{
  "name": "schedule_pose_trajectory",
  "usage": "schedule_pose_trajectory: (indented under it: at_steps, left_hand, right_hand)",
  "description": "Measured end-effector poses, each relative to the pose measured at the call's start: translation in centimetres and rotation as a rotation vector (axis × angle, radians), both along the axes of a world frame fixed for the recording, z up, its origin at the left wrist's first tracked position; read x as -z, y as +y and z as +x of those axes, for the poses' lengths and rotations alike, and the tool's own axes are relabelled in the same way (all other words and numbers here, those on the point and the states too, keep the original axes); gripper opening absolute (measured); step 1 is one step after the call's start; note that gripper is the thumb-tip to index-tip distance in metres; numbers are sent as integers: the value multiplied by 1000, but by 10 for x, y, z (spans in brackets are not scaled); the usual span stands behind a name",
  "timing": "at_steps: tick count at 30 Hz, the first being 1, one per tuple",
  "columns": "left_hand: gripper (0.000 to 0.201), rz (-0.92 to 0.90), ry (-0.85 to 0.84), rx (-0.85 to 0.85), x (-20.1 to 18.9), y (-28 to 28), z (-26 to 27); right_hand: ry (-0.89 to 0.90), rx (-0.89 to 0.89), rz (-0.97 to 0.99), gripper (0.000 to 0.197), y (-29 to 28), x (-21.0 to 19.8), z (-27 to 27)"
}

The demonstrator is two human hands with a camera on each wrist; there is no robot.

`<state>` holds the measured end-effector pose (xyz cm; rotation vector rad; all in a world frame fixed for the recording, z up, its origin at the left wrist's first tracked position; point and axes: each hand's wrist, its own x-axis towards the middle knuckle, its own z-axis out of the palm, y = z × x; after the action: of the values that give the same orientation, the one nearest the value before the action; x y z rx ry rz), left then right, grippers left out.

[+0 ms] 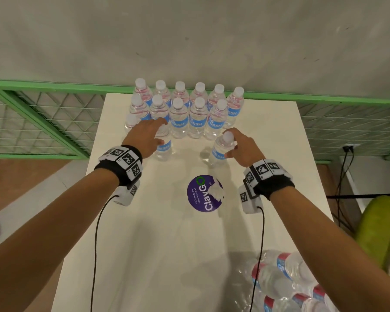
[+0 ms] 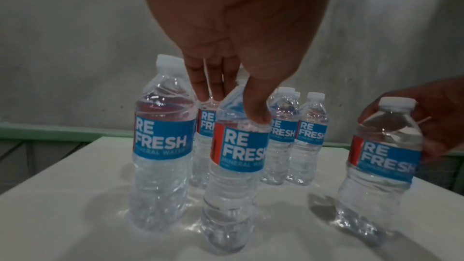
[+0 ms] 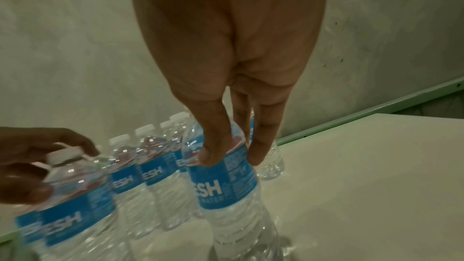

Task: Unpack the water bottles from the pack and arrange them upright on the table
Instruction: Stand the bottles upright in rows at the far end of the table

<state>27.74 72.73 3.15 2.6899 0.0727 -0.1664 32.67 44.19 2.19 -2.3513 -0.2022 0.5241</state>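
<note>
Several clear water bottles (image 1: 197,113) with blue labels stand upright in rows at the far end of the white table (image 1: 149,244). In front of them, my left hand (image 1: 154,134) grips the top of an upright bottle (image 1: 164,149); the left wrist view shows its thumb (image 2: 258,114) on the bottle's (image 2: 238,158) shoulder, with the other fingers behind the neck. My right hand (image 1: 233,146) holds a second upright bottle (image 1: 220,152) just below its white cap (image 1: 228,136). The right wrist view shows that bottle (image 3: 226,190) standing on the table. The plastic-wrapped pack (image 1: 286,282) with several bottles lies at the near right corner.
A round purple sticker (image 1: 200,199) with a scrap of white paper sits mid-table. A green mesh frame (image 1: 38,122) runs behind and beside the table, under a grey wall. A yellow-green object (image 1: 381,233) and black cables (image 1: 342,188) lie off the right edge.
</note>
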Motion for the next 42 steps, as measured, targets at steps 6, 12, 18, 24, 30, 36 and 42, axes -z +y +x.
schedule_pose_trajectory:
  at_steps: [6, 12, 18, 24, 30, 36, 42]
  left_hand:
    - [54, 297, -58, 73, -4, -1, 14]
    - [54, 378, -94, 57, -2, 8, 21]
    - [50, 407, -41, 41, -5, 14, 28]
    - [49, 349, -29, 37, -7, 20, 29]
    - [53, 197, -2, 42, -6, 27, 30]
    - [57, 64, 12, 33, -12, 32, 29]
    - [50, 27, -15, 41, -11, 36, 35]
  right_hand:
    - [-41, 56, -102, 60, -9, -8, 39]
    - [-42, 56, -101, 62, -18, -11, 57]
    - [-51, 128, -44, 61, -19, -8, 73]
    - [-56, 129, -61, 63, -18, -6, 86]
    - [-94, 145, -57, 57, -16, -3, 91]
    - [-56, 141, -1, 60, -20, -3, 90]
    - [-44, 156, 39, 59, -20, 0, 90]
